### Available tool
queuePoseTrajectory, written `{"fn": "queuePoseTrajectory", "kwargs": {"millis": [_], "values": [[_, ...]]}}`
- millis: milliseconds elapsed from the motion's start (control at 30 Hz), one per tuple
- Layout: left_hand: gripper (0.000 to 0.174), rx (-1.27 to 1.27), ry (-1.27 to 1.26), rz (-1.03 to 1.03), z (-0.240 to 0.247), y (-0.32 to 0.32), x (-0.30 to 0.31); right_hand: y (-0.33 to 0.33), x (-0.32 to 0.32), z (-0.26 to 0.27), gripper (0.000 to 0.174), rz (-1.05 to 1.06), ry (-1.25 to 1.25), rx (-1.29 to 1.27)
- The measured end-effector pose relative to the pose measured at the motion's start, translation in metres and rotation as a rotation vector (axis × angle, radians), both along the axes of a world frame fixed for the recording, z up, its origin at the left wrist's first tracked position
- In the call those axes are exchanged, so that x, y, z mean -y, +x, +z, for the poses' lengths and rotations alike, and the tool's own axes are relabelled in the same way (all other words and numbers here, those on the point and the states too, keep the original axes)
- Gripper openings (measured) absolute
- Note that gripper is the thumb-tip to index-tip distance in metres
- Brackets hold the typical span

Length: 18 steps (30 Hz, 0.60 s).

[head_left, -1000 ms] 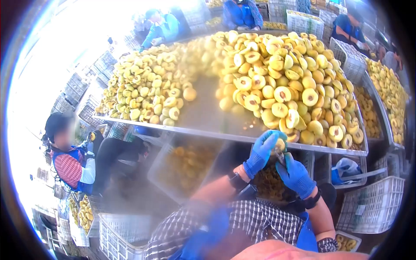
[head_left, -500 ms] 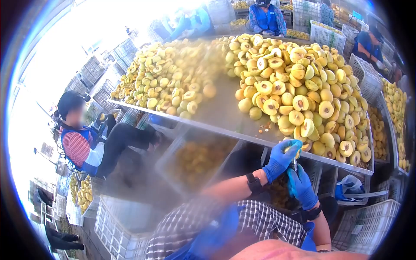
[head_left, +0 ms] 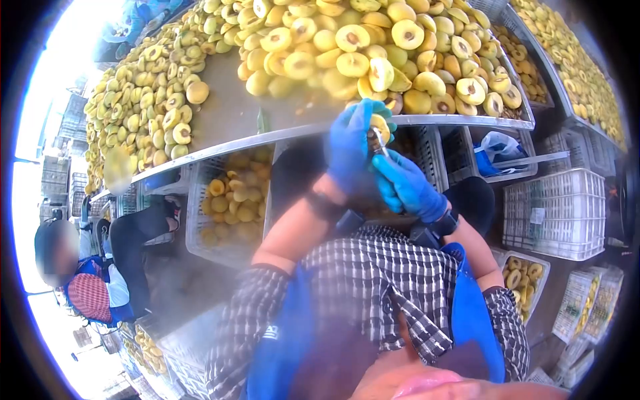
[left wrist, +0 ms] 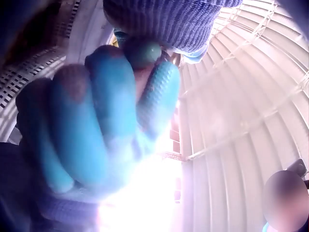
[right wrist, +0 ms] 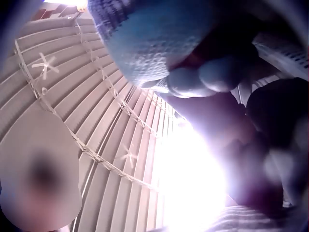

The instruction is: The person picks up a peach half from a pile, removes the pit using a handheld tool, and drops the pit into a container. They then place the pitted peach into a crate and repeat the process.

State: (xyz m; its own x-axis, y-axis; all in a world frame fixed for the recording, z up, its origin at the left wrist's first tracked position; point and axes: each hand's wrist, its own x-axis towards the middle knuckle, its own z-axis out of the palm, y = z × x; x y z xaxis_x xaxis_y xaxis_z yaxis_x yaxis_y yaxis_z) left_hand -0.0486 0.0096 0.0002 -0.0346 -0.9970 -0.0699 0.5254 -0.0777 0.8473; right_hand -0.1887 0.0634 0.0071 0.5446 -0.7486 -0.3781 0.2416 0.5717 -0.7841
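Observation:
In the head view my gloved left hand (head_left: pixel 348 148) grips a yellow peach half (head_left: pixel 381 127) just past the table's front edge. My gloved right hand (head_left: pixel 412 188) holds a thin metal tool (head_left: pixel 380 142) whose tip meets the cut face of the fruit; the handle is hidden in the fingers. The left wrist view has the blue fingers (left wrist: pixel 77 125) of the left hand curled, the other glove close above them. In the right wrist view the right glove (right wrist: pixel 159 48) is mostly dark, its fingers bent. A heap of halved peaches (head_left: pixel 407 33) lies on the metal table (head_left: pixel 227 100) beyond both hands.
Below the table stands a crate (head_left: pixel 193 230) of peach pieces. A white crate (head_left: pixel 553 213) is at the right, with a smaller fruit-filled crate (head_left: pixel 523 283) nearer me. A blue-and-white bag (head_left: pixel 497 153) sits under the table's right end. Another person (head_left: pixel 90 293) sits at the left.
The head view has tilted down and turned, so the table sits higher and more of the checked shirt shows. Both hands stay together at the peach half and tool.

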Motion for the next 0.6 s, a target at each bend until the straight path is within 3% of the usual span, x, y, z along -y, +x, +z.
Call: {"fn": "queuePoseTrajectory", "kwargs": {"millis": [100,167,233,300,333,400,533,600], "values": [[0.032,0.025,-0.028,-0.042,0.001,0.002,0.004,0.008,0.001,-0.026,0.02,-0.093,-0.298,-0.129],[0.034,0.065,0.017,-0.083,0.007,0.005,0.005,0.007,0.002,-0.021,0.02,-0.076,-0.23,-0.086],[0.037,0.122,-0.034,-0.075,0.008,0.005,0.005,0.0,-0.001,-0.009,0.02,-0.032,0.049,0.064],[0.042,0.2,-0.174,-0.02,0.006,0.003,0.0,0.004,-0.002,-0.005,0.021,-0.056,0.077,0.041],[0.045,0.125,-0.103,-0.018,0.004,0.002,0.0,0.005,-0.002,-0.005,0.021,-0.069,0.089,0.03],[0.051,-0.025,0.032,-0.01,0.003,-0.001,0.001,0.007,-0.001,-0.031,0.028,-0.113,-0.105,-0.01],[0.054,-0.076,0.063,-0.034,0.01,-0.002,-0.003,0.003,0.002,-0.039,0.037,-0.123,-0.673,-0.13],[0.051,-0.161,0.078,-0.047,0.013,-0.005,-0.002,0.004,0.004,-0.032,0.035,-0.133,-0.785,-0.196]]}}
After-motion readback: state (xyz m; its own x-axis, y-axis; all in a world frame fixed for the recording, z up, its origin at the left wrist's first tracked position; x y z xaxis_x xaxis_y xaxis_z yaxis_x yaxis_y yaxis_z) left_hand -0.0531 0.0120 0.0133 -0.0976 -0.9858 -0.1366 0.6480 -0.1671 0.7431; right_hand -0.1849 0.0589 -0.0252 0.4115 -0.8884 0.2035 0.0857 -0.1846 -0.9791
